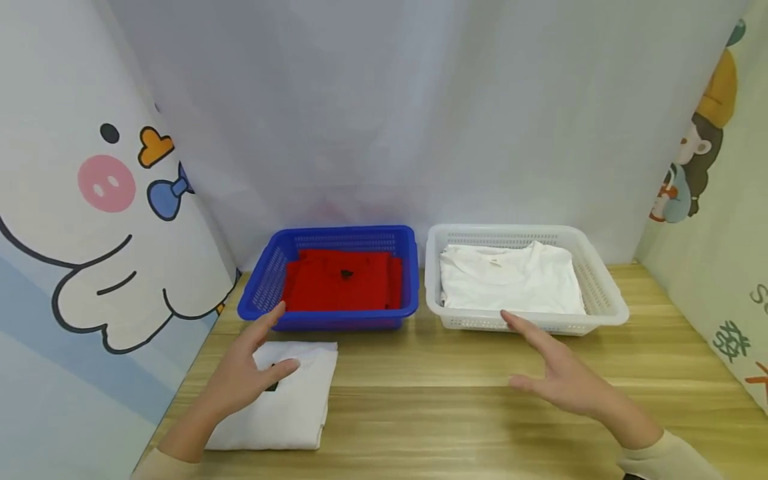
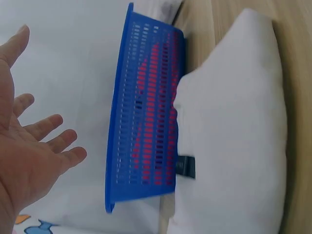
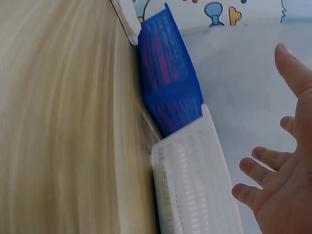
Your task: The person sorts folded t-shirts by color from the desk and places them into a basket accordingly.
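My left hand hovers over a folded white garment with a small dark patch, at the table's left; its fingers are spread and hold nothing. Behind that garment stands a blue basket with folded red clothing inside. To its right is a white basket containing folded white shirts. My right hand, also empty with thumb and fingers apart, is in front of the white basket. In the left wrist view the white garment looks thick, lying beside the blue basket.
Both baskets stand side by side on a wooden table, close to a pale curtain at the back. A cartoon-printed panel borders the left side, and another printed panel the right.
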Tool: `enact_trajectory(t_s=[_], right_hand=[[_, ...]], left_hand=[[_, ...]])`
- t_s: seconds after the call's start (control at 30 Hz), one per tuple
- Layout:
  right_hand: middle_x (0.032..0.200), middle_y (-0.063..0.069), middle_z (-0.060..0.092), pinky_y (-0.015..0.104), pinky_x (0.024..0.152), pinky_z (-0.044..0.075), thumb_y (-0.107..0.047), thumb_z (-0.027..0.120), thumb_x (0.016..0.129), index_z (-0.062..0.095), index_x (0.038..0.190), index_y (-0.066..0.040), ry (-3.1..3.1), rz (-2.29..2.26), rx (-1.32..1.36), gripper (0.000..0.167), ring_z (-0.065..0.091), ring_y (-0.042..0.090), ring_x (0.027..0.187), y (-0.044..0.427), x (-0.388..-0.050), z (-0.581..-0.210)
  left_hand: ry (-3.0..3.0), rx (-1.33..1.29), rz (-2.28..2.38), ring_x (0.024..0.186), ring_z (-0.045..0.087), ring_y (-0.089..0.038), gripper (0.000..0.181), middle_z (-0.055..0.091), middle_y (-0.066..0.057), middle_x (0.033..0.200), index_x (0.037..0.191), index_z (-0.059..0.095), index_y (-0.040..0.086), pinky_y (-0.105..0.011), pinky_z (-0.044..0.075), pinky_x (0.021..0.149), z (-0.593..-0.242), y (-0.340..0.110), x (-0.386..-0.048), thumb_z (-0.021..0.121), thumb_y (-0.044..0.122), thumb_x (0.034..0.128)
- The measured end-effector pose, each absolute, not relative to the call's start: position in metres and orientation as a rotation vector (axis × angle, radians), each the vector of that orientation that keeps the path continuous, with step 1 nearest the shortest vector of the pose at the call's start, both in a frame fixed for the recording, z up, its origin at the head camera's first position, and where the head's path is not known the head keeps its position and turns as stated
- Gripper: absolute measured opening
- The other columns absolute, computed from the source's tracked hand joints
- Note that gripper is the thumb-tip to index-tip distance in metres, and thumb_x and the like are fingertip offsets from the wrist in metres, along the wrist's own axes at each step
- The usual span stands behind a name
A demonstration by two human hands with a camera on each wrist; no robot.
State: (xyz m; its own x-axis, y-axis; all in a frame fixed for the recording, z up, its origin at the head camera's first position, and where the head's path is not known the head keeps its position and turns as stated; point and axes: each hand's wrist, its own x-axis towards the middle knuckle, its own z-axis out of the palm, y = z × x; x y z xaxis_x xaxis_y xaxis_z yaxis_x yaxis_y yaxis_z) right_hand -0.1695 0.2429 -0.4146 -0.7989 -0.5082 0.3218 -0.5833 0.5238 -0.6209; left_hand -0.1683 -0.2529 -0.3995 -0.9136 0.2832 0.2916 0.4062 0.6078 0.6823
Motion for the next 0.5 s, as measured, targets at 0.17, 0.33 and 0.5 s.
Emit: enact_trajectory(t_s=[0.17,0.33,0.5], right_hand=[[0.155,0.001,0.030,0.054,0.103,0.036,-0.032,0.075,0.084,0.022,0.154,-0.020,-2.662,1.201,1.103,0.088,0.035,0.027,0.137,0.201,-0.167,-0.424],[0.155,-0.002,0.029,0.055,0.105,0.033,-0.037,0.075,0.084,0.021,0.154,-0.025,-2.672,1.234,1.196,0.089,0.031,0.025,0.139,0.169,-0.171,-0.435],[0.155,0.003,0.029,0.049,0.110,0.029,-0.043,0.073,0.083,0.022,0.154,-0.022,-2.691,1.205,1.218,0.089,0.028,0.022,0.141,0.141,-0.178,-0.444]], left_hand=[[-2.699,-0.489,-1.138,0.138,0.030,-0.038,0.084,0.028,-0.006,0.156,0.153,0.024,0.027,-0.064,0.032,0.102,-0.403,-0.270,-0.157,0.074,0.028,0.0860],[-2.717,-0.424,-1.087,0.135,0.034,-0.040,0.085,0.030,-0.008,0.155,0.153,0.024,0.027,-0.064,0.033,0.100,-0.409,-0.284,-0.152,0.075,0.027,0.0848],[-2.772,-0.319,-1.043,0.134,0.034,-0.042,0.085,0.030,-0.009,0.154,0.154,0.022,0.028,-0.063,0.035,0.098,-0.414,-0.299,-0.147,0.073,0.031,0.0865]])
